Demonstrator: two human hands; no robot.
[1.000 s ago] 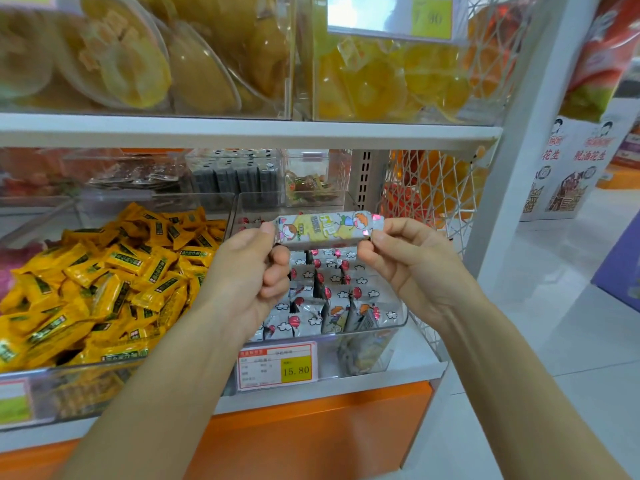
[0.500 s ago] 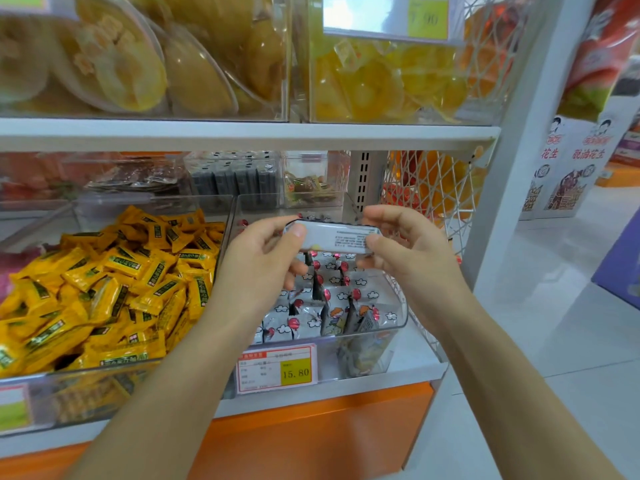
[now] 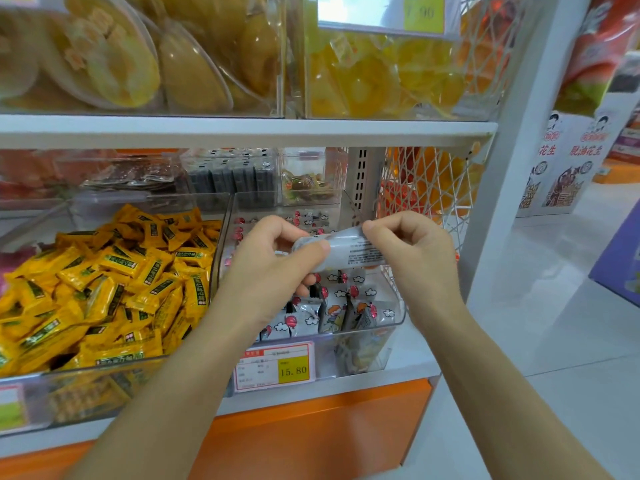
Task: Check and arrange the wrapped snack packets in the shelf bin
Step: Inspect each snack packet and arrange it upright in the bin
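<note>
A shop shelf (image 3: 242, 131) of white boards carries clear boxes of sweets, with an orange panel (image 3: 311, 427) below the lowest board. At the left of the lower board, a heap of yellow wrappers (image 3: 114, 282) fills a clear box. Next to it on the right stands the bin (image 3: 401, 306), also clear, with a price tag (image 3: 275, 367) reading 15.80 on its front wall. Inside it the snack packets (image 3: 332, 306) stand packed on edge, grey with red and white cartoon marks.

Above the bin, the left hand (image 3: 266, 271) has its grip on the left end of one packet (image 3: 349, 252), thumb across the front and fingers curled behind. The packet lies about level, its plain grey side with small print turned toward the camera, held clear of the ones below. The right hand (image 3: 415, 258) has its grip on the right end, thumb and forefinger pinching near the top corner and the other fingers curled in.

To the right, a white wire mesh (image 3: 433, 188) closes the shelf's side, and beyond it lies a pale floor (image 3: 554, 306).
</note>
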